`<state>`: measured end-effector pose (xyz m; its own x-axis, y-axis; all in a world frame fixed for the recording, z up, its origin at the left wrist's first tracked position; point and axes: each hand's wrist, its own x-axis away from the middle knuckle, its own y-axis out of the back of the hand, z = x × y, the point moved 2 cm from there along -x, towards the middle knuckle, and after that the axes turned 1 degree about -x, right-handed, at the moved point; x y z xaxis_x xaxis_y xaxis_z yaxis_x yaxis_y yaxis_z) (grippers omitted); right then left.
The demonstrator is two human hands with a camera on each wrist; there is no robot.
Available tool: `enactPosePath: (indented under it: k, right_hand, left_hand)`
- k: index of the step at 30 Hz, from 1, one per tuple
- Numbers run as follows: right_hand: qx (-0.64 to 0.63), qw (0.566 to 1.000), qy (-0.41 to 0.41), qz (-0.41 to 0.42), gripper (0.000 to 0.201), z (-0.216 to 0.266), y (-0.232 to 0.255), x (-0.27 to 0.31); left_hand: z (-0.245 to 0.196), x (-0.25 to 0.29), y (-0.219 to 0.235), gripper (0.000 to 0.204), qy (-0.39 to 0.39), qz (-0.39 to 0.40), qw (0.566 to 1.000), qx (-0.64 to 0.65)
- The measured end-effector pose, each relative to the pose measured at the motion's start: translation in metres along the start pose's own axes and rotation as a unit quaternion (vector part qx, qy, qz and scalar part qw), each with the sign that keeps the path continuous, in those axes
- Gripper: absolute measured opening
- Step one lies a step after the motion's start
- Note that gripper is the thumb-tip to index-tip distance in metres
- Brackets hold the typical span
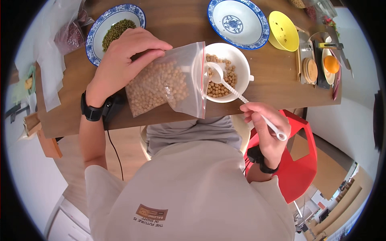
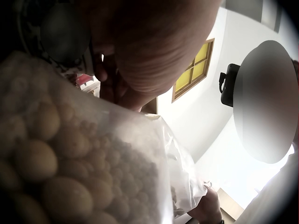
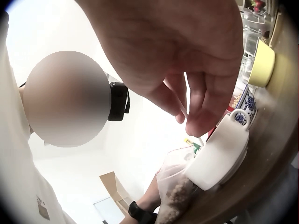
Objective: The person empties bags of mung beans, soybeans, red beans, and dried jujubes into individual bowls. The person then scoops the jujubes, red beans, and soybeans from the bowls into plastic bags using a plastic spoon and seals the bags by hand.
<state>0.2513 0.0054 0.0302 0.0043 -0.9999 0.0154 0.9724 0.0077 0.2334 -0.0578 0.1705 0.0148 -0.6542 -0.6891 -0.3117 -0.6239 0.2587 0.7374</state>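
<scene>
In the head view my left hand (image 1: 120,56) pinches the upper edge of a clear zip bag (image 1: 189,98) with thumb and fingers. Chickpeas (image 1: 150,90) fill much of the bag, which lies tilted with its red-striped mouth at the rim of a white handled bowl (image 1: 243,72). More chickpeas (image 1: 220,89) lie inside that bowl. My right hand (image 1: 267,128) grips the handle of a white spoon (image 1: 216,73), whose head is over the bowl beside the bag's mouth. Up close in the left wrist view, chickpeas (image 2: 70,196) press against the plastic.
A blue-patterned dish (image 1: 94,42) with green beans stands behind my left hand. Further back are another patterned dish (image 1: 245,26) and a yellow bowl (image 1: 290,38) with a few bits inside. At right lie an orange (image 1: 331,64) and a knife. A red chair (image 1: 295,172) stands beside me.
</scene>
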Motion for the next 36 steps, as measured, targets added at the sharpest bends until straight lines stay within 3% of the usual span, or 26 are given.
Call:
enactPosePath:
  k: [5,9,13,15,16,19,21,24,27,32,36]
  right_hand:
    - [-0.077,0.995,-0.025,-0.058,0.021,0.003,0.007,0.006]
    - [-0.115,0.989,0.025,-0.093,0.021,0.009,0.014,0.013]
    - [-0.109,0.993,0.047,-0.011,0.018,0.025,-0.003,0.009]
    - [-0.007,0.991,0.090,0.098,0.026,0.028,-0.009,0.001]
    - [0.007,0.984,0.135,0.113,0.036,0.026,-0.016,0.000]
    - [0.025,0.980,0.159,0.113,0.034,0.027,-0.013,0.002]
    - [0.011,0.986,0.130,0.102,0.031,0.027,0.002,0.007]
    - [0.050,0.997,0.062,-0.015,0.026,0.024,0.019,0.011]
    - [0.114,0.991,0.057,-0.044,0.026,0.018,0.016,0.004]
    - [0.047,0.997,0.059,0.020,0.024,0.003,0.005,0.000]
    - [-0.014,1.000,0.018,0.009,0.021,-0.002,0.004,0.001]
  left_hand:
    - [-0.001,-0.001,0.001,0.013,0.013,0.000,1.000,0.005]
    - [0.000,-0.001,0.001,0.014,0.008,-0.001,1.000,0.007]
    - [-0.003,-0.002,0.001,0.016,0.018,0.003,1.000,0.004]
    - [-0.003,-0.002,0.002,0.016,0.019,0.010,1.000,0.003]
    - [-0.002,-0.002,0.002,0.016,0.026,0.010,1.000,0.004]
    - [-0.003,-0.002,0.002,0.016,0.039,0.012,0.999,0.012]
    - [-0.002,-0.002,0.002,0.016,0.036,0.012,0.999,0.012]
    - [-0.001,-0.001,0.002,0.017,0.028,0.009,1.000,0.010]
    - [-0.003,-0.002,0.002,0.017,0.033,0.007,0.999,0.012]
    - [-0.003,-0.002,0.001,0.016,0.035,0.014,0.999,0.006]
    - [-0.003,-0.003,0.002,0.016,0.038,0.012,0.999,0.008]
